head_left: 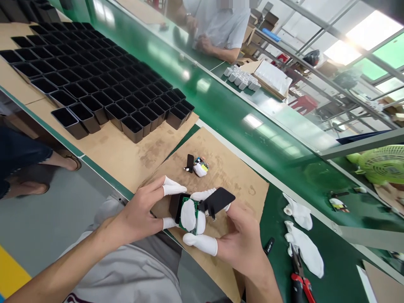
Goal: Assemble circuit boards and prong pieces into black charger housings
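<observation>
My left hand [145, 210], with white finger cots on thumb and forefinger, is closed around a black plastic case [174, 207] held on its side. Between the white-capped fingers of my right hand [233, 235] is a green circuit board [184, 223] covered with white filler [188, 214]. The board sits at the mouth of the case; how far it reaches inside is hidden. A flat black cover plate [219, 200] sticks out from the board's outer end, by my right fingers. Beyond my hands, another small circuit assembly [200, 166] lies on the cardboard [240, 168] beside a black plate [190, 163].
Rows of open black cases [132, 126] stand at the left. Red-handled pliers [299, 273] and white cloth pieces [304, 248] lie at the right, near a green fan [383, 164]. Across the green conveyor [221, 105], a person [217, 29] sits near small white parts [241, 78].
</observation>
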Available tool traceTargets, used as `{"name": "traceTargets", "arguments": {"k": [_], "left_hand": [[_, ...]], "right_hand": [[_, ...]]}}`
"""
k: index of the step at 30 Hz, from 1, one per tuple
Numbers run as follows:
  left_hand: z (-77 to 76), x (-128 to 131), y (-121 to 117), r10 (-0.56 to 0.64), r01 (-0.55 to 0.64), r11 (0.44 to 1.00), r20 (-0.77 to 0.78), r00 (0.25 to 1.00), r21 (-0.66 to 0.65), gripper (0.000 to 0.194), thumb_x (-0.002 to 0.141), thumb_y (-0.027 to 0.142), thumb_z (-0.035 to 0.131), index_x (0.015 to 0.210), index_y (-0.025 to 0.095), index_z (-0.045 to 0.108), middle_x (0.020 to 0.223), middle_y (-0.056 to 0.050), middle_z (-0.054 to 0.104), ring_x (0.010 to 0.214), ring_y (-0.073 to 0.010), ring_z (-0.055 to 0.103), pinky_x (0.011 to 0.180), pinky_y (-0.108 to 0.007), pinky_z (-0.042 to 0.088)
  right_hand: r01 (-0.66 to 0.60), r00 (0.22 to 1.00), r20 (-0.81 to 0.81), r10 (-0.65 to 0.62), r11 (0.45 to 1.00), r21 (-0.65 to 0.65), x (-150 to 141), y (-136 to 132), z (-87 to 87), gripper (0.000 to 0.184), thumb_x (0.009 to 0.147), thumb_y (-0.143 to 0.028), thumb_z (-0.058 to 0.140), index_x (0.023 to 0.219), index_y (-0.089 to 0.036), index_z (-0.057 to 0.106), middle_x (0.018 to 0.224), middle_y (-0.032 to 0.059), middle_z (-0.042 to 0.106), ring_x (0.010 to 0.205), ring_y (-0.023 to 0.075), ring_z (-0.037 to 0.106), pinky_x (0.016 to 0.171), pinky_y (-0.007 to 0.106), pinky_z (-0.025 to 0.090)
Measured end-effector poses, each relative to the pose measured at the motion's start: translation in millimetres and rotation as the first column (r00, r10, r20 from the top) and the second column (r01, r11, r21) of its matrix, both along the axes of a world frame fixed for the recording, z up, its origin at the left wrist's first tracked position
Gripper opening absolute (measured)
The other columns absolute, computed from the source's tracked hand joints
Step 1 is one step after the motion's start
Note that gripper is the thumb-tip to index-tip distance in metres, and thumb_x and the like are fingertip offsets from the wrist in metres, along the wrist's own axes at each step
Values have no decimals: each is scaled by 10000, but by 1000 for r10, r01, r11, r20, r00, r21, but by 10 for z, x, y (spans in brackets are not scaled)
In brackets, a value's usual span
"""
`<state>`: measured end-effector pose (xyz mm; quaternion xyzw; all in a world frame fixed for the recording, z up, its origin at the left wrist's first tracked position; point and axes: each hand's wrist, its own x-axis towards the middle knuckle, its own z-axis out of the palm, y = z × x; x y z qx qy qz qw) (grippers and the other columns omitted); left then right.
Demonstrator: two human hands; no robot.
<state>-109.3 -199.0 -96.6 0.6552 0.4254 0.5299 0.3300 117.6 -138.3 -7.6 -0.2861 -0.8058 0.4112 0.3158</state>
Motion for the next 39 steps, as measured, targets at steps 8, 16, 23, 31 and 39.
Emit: {"name": "traceTargets", "arguments": {"k": [8,16,23,31,39], "left_hand": [[-9,-7,6,-6,6,1000,7,1000,6,624,874,40,868,1450,242,740,1263,-109,758,1167,-282,781,1009,-378,674],[-15,-11,-3,-9,9,1000,16,1000,-7,542,932,149,890,1445,245,742,1253,-117,761,1161,-287,777,958,-370,667],[-22,3,-1,-7,7,1000,8,1000,6,561,912,79,837,1440,245,743,1250,-113,758,1156,-281,774,988,-373,667],[-3,-15,-13,-11,11,999,4,1000,-39,634,852,7,807,1434,250,743,1268,-103,759,1127,-276,767,968,-376,664],[-7,6,-10,-29,30,999,32,999,-26,672,785,-71,779,1377,245,758,1242,-84,747,1083,-253,750,967,-358,649]], "right_hand": [[0,998,55,-4,998,66,0,1,-42,419,852,-368,1048,1194,-274,825,1014,17,813,893,229,758,808,321,610],[-25,997,74,19,996,86,-6,-9,-80,344,888,-376,1021,1097,-247,781,972,18,747,855,219,712,759,329,569],[-38,997,75,28,990,139,-37,-11,-58,341,886,-324,1023,1073,-248,749,983,17,734,866,209,702,775,309,578],[-43,986,166,13,983,178,-18,-27,-116,329,964,-331,956,1179,-246,721,1029,36,733,901,221,703,766,316,577],[-57,991,126,36,985,166,-80,-23,-134,250,959,-325,956,1101,-246,764,1149,78,694,1023,251,726,837,347,630]]}}
